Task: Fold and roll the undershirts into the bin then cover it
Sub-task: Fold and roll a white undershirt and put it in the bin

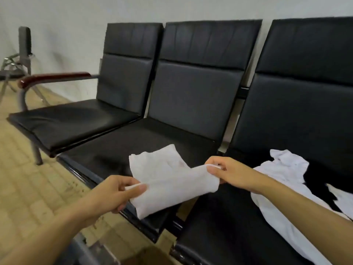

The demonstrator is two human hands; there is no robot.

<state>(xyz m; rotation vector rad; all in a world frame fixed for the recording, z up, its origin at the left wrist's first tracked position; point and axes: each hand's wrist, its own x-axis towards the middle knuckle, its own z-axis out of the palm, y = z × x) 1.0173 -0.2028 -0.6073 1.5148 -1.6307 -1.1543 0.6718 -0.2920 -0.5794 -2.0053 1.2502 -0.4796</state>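
Observation:
A white undershirt (168,178), folded into a narrow strip, lies over the front of the middle black seat (118,148). My left hand (112,194) pinches its near left edge between thumb and fingers. My right hand (229,173) grips its right end, lifted slightly off the seat. A pile of white undershirts (282,173), mixed with black cloth, lies on the right seat under my right forearm. A brown corner of what may be a cardboard bin (150,255) shows at the bottom edge; I cannot tell more of it.
Three joined black padded seats stand against a pale wall. The left seat (63,123) has a dark red armrest (55,78). A metal-framed chair (21,60) stands at the far left. Tan tiled floor (28,188) runs along the left.

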